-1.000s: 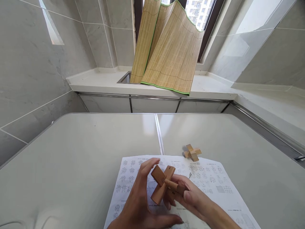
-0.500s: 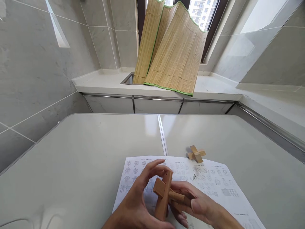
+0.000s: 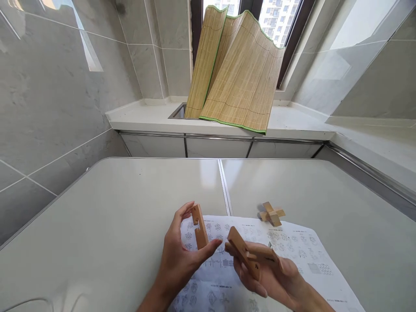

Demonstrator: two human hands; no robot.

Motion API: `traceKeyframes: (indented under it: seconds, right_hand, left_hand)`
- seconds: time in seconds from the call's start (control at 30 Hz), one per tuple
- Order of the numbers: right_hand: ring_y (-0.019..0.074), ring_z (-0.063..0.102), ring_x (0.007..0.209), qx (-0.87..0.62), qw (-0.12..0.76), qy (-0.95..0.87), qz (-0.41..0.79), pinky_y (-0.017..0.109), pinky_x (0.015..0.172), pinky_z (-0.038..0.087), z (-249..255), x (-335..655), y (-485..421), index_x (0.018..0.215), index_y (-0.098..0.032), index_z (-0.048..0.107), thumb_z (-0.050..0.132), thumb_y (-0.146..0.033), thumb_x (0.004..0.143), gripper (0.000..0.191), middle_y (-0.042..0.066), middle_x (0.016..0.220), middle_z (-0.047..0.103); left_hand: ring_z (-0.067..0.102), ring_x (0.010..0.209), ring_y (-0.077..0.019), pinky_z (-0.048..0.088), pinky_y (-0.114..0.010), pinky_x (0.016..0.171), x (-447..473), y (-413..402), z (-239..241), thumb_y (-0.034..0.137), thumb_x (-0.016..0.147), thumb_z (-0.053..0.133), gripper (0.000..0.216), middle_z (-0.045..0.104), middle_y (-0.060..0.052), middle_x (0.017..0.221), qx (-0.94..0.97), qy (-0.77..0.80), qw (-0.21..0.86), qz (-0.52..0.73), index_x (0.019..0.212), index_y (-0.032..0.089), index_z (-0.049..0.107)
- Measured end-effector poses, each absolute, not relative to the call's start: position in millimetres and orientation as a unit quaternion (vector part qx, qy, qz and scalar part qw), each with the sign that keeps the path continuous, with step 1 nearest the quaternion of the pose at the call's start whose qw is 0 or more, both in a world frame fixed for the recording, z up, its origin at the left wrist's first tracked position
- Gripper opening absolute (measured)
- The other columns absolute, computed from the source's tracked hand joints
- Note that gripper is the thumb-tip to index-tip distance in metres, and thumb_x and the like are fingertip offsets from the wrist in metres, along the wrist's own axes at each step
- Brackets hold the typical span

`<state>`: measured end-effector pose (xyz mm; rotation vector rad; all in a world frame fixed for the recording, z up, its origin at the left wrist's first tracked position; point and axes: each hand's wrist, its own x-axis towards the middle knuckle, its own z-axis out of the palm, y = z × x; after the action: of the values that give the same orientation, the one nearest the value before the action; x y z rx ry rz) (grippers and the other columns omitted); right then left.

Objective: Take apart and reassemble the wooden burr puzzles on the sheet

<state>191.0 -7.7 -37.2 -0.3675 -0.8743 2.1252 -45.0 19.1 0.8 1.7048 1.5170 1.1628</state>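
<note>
My left hand (image 3: pixel 180 255) pinches a single notched wooden puzzle piece (image 3: pixel 199 226), held upright between thumb and fingertips. My right hand (image 3: pixel 272 277) grips two wooden puzzle pieces (image 3: pixel 248 255) still crossed together, a little to the right of the single piece. Both hands hover over a printed instruction sheet (image 3: pixel 292 253) lying on the grey table (image 3: pixel 107 216). A small assembled wooden cross puzzle (image 3: pixel 272 213) rests on the table at the sheet's far edge, beyond my right hand.
A seam (image 3: pixel 225 186) runs down the table's middle. Behind the table is a white counter (image 3: pixel 156 117) with a sink opening (image 3: pixel 178 111), and bamboo mats (image 3: pixel 237 73) lean against the window. Tiled walls close in on the left and right.
One piece has come out of the wooden cross: my left hand now holds it apart to the left, while my right hand keeps the other two. The camera view shifted slightly.
</note>
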Motion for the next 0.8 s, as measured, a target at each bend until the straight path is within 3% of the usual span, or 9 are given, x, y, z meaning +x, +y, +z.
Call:
traceKeyframes:
  seconds: [0.2, 0.33, 0.63, 0.8]
  right_hand:
    - [0.0135, 0.045, 0.061, -0.174, 0.411, -0.337, 0.829, 0.03, 0.062, 0.032, -42.4, 193.7, -7.4, 0.123, -0.022, 0.074, 0.077, -0.078, 0.07, 0.077, 0.013, 0.101, 0.069]
    - [0.0116, 0.045, 0.059, -0.163, 0.401, -0.34, 0.835, 0.029, 0.061, 0.032, -39.1, 191.9, -7.6, 0.124, -0.019, 0.074, 0.08, -0.077, 0.068, 0.081, 0.013, 0.101, 0.069]
    - [0.0112, 0.048, 0.061, -0.133, 0.403, -0.327, 0.845, 0.027, 0.06, 0.032, -34.3, 188.2, -5.9, 0.121, -0.018, 0.076, 0.083, -0.068, 0.072, 0.07, 0.011, 0.098, 0.071]
    - [0.0204, 0.061, 0.089, -0.144, 0.467, -0.249, 0.836, 0.025, 0.062, 0.039, -36.4, 189.1, -4.9, 0.112, -0.024, 0.079, 0.085, -0.06, 0.076, 0.052, 0.014, 0.122, 0.07]
  left_hand:
    - [0.063, 0.127, -0.035, 0.056, -0.055, 0.103, -50.3, 23.5, -11.9, 0.047, 0.078, 0.084, 0.078, 0.064, -0.012, 0.136, 0.727, 0.573, 0.151, 0.348, 0.143, 0.026, 0.047]
    - [0.063, 0.127, -0.0353, 0.055, -0.054, 0.103, -55.9, 27.4, -20.8, 0.047, 0.079, 0.082, 0.077, 0.063, -0.012, 0.137, 0.754, 0.557, 0.109, 0.332, 0.143, 0.025, 0.046]
    - [0.063, 0.124, -0.035, 0.055, -0.054, 0.102, -62.6, 33.8, -21.5, 0.04, 0.08, 0.083, 0.077, 0.064, -0.012, 0.134, 0.788, 0.529, 0.117, 0.293, 0.144, 0.026, 0.043]
    - [0.062, 0.124, -0.0356, 0.054, -0.054, 0.103, -66.2, 36.8, -17.6, 0.044, 0.083, 0.081, 0.072, 0.064, -0.014, 0.135, 0.814, 0.499, 0.132, 0.266, 0.143, 0.024, 0.047]
